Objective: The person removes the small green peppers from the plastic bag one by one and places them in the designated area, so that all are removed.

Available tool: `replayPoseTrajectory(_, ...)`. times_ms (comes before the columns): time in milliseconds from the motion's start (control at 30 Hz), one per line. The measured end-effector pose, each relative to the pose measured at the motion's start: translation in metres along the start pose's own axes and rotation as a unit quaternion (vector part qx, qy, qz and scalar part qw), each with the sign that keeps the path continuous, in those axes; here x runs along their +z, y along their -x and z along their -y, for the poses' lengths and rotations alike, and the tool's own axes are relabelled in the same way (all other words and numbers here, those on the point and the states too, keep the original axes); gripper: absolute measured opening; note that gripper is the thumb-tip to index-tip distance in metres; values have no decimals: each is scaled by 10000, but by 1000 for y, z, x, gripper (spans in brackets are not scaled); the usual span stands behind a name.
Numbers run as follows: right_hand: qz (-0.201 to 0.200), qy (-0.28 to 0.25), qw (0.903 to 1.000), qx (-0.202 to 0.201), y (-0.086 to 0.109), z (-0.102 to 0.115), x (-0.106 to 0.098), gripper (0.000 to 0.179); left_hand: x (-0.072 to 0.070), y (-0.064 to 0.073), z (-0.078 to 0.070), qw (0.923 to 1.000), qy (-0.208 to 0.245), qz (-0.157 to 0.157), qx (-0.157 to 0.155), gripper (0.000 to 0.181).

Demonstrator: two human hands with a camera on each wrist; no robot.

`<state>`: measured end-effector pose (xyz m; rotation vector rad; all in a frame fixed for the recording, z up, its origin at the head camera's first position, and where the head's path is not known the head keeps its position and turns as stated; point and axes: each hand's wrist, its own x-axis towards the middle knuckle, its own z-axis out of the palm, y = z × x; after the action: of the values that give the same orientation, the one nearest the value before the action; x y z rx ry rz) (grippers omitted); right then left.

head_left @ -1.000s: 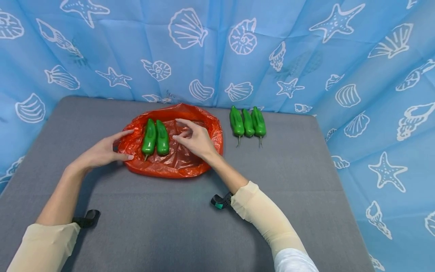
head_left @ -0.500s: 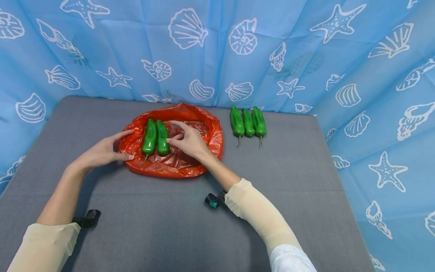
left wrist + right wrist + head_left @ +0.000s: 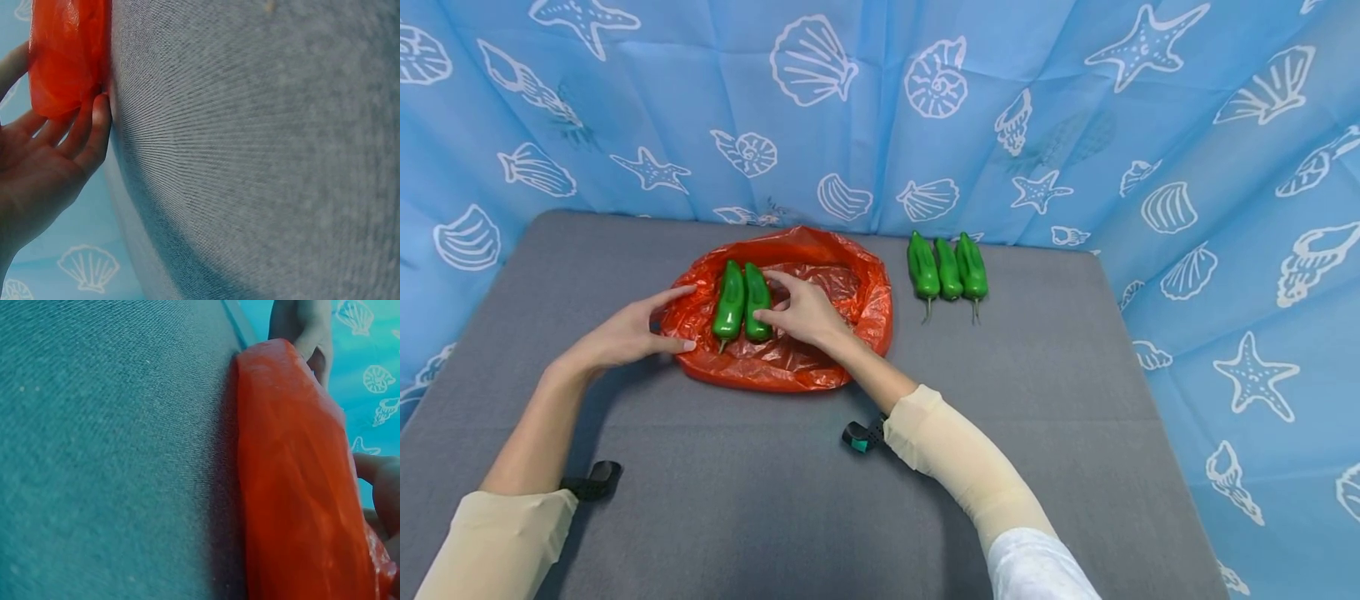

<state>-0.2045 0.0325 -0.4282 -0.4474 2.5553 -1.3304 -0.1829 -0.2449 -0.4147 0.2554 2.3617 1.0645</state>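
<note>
"How are your fingers lying?"
"My left hand (image 3: 627, 333) spreads round the left end of the red bag (image 3: 767, 381). My right hand (image 3: 807, 313) is parted, thumb over the right pepper (image 3: 756, 292) inside; touching, I can't tell."
"And the bag?"
"Near the table's (image 3: 1000, 467) back edge, holding a left pepper (image 3: 730, 302) too. Three loose peppers (image 3: 948, 271) lie closer to the back right corner."

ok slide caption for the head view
Left hand against a red bag, right hand at one of two green peppers inside, three more peppers on the table.
</note>
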Motion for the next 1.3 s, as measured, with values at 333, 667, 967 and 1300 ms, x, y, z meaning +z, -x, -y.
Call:
replayPoseTrajectory(333,338,959,9946,-225,1,1,2,74,1,1,0,10000,3,-17,56,98)
replayPoseTrajectory(667,713,1601,9838,-385,0,0,8,91,1,2,0,9999,8,-31,153,95)
replayPoseTrajectory(967,683,1853,9797,-349,1,-2,13,90,4,0,4,9999,-41,-7,129,96)
replayPoseTrajectory(1300,645,1279,9889,-384,3,-5,2,86,2,0,2,10000,-10,17,-1,96)
